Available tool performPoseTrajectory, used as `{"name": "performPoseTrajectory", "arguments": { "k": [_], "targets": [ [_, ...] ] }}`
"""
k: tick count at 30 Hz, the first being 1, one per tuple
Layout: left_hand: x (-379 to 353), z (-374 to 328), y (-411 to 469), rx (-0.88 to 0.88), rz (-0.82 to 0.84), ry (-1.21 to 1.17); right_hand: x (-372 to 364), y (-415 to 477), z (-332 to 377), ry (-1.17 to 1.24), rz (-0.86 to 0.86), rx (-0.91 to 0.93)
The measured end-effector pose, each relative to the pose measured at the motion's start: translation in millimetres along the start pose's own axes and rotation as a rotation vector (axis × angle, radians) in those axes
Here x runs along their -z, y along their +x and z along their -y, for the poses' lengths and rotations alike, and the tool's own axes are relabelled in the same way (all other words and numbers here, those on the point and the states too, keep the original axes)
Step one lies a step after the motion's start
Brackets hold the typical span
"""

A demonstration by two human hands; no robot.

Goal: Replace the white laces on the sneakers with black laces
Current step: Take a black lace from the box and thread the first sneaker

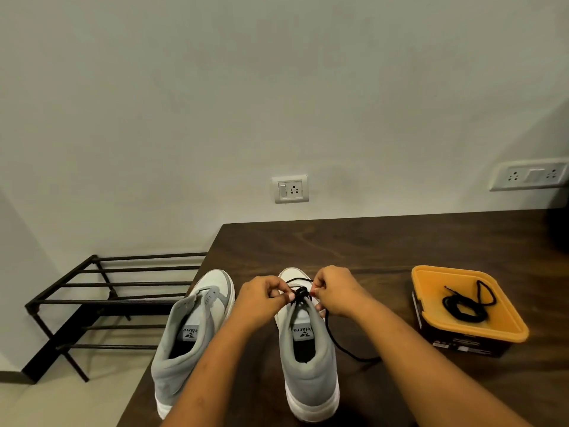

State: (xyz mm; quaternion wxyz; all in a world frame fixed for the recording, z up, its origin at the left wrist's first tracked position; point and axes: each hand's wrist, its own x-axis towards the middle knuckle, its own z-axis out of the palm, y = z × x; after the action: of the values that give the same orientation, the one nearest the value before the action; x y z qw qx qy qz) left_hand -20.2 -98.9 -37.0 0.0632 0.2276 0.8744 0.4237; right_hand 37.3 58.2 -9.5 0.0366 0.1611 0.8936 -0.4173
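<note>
Head view: I see my left hand [264, 296] and right hand [336, 292] both curled, each pinching the black lace [301, 293] above the right sneaker [308, 374], mid-counter [369, 245] near its front edge. The left sneaker [184, 337] stands beside it at the left edge. A spare lace [463, 308] lies coiled in the orange box [437, 288] toward the right edge.

grey-and-white sneakers [308, 349], black lace [338, 343], orange tub [431, 274], dark brown table [369, 248]
</note>
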Motion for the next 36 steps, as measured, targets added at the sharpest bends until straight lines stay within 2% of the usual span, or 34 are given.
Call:
{"name": "performPoseTrajectory", "arguments": {
  "k": [8,13,19,22,26,31,33,36],
  "targets": [
    [9,8,-3,0.068,0.051,0.043,-7,5,-5,-0.062,-0.105,-0.119],
    [16,12,-6,0.11,0.048,0.003,-6,10,-18,0.152,-0.209,-0.225],
    [18,19,-5,0.145,0.02,0.006,-12,8,-21,0.409,-0.218,-0.334],
    [18,22,-7,0.171,-0.001,0.037,-11,10,-22,0.382,-0.153,-0.336],
    [14,23,-13,0.166,0.106,0.07,5,3,-22,0.361,0.062,-0.259],
    [11,20,-13,0.131,0.114,-0.146,29,-8,-25,0.177,0.34,-0.213],
    [7,15,-12,0.131,0.132,-0.185,33,-9,-24,0.128,0.396,-0.189],
    [-2,11,-11,0.139,0.164,-0.14,30,-5,-22,0.158,0.366,-0.145]
  ]
}}
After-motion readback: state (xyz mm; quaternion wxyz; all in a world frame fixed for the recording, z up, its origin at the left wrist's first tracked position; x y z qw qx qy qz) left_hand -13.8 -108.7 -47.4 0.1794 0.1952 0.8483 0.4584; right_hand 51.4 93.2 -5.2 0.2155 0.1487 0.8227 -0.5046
